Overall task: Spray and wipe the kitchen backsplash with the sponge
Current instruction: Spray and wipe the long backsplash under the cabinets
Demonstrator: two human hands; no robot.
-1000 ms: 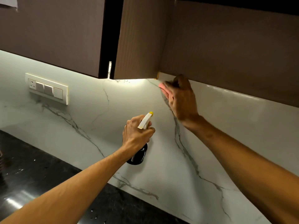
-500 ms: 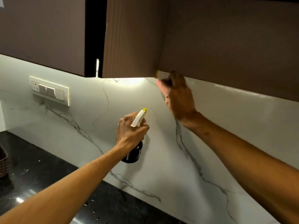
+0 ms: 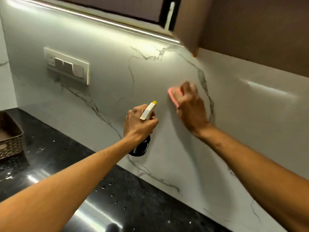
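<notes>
So on my feed, far left there's a brown woven basket (image 3: 10, 136) sitting on the black countertop (image 3: 55, 153), partly cut off by the edge. Above that, a white switch panel (image 3: 66, 66) is mounted on the marble-look backsplash (image 3: 117, 91), with a light strip glowing along the top edge under the cabinets. Some small water droplets (image 3: 110, 186) are scattered on the counter near the wall. Moving toward the middle, the left hand (image 3: 140, 124) has its fingers wrapped tight around the neck of the spray bottle (image 3: 142, 149). It's a dark bottle with a white trigger head and a yellow tip, and it's held up off the counter, nozzle pointing at the wall. Just right of that, the pink sponge (image 3: 172, 96) is flat against the backsplash about mid-height, beside a grey vein. The right hand (image 3: 192, 108) is on top of it, fingers curled over its back and pressing it to the wall. That hand is motion-blurred, so I can't make out each finger. Top right is the brown upper cabinet (image 3: 250, 30).
</notes>
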